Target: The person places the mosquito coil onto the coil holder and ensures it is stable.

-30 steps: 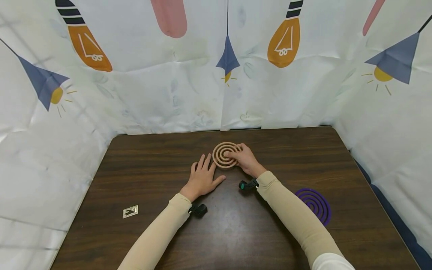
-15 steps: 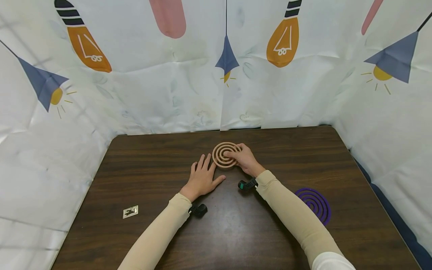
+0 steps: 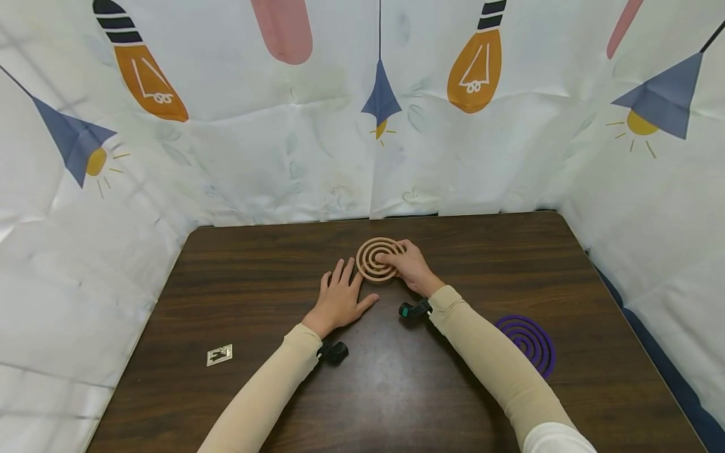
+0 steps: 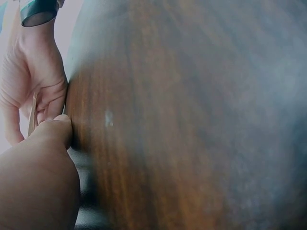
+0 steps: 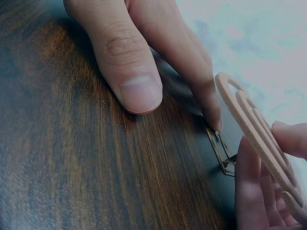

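Observation:
A beige mosquito coil point(image 3: 369, 259) is pinched by my right hand point(image 3: 417, 270), thumb on its face near the centre. In the right wrist view the coil point(image 5: 256, 136) stands tilted above the table, fingers behind it. Below it a small metal coil stand point(image 5: 219, 152) lies at the table surface, with an index fingertip of my left hand point(image 5: 187, 62) touching its end. From the head, my left hand point(image 3: 338, 302) rests on the table with fingers spread and straight. In the left wrist view only a thin edge of the coil point(image 4: 33, 115) shows beside my right hand point(image 4: 36, 72).
A purple mosquito coil point(image 3: 535, 340) lies on the right, partly covered by my right sleeve. On the left, another flat metal stand point(image 3: 219, 355) lies on the brown table point(image 3: 255, 264). White patterned cloth point(image 3: 328, 157) hangs behind the table and along its sides.

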Available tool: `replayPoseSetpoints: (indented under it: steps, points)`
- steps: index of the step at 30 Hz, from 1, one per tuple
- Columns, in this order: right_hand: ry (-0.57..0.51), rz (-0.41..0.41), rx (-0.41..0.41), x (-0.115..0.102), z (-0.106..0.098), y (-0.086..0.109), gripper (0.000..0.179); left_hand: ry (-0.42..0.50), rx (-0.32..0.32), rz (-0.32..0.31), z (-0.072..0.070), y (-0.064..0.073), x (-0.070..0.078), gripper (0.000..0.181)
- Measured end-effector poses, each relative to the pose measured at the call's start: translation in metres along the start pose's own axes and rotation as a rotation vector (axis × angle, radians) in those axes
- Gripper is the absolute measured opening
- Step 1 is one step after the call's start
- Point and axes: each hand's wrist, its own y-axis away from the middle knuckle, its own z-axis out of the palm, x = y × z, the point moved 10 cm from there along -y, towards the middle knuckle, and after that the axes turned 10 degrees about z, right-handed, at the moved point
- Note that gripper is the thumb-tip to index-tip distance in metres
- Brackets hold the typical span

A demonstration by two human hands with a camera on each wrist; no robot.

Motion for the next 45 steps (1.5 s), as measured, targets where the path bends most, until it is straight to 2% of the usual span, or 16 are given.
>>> replayPoseSetpoints:
  steps: [7, 45]
  points:
    - [-0.006, -0.003, -0.012, 0.0, 0.0, 0.0019, 0.058, -0.003, 0.021, 0.013, -0.0019, 0.0003, 0.0023, 0.084]
    - [0.009, -0.024, 0.007, 0.001, 0.0001, 0.0039, 0.06, -0.008, -0.003, 0.002, -0.0024, 0.0018, 0.0018, 0.084]
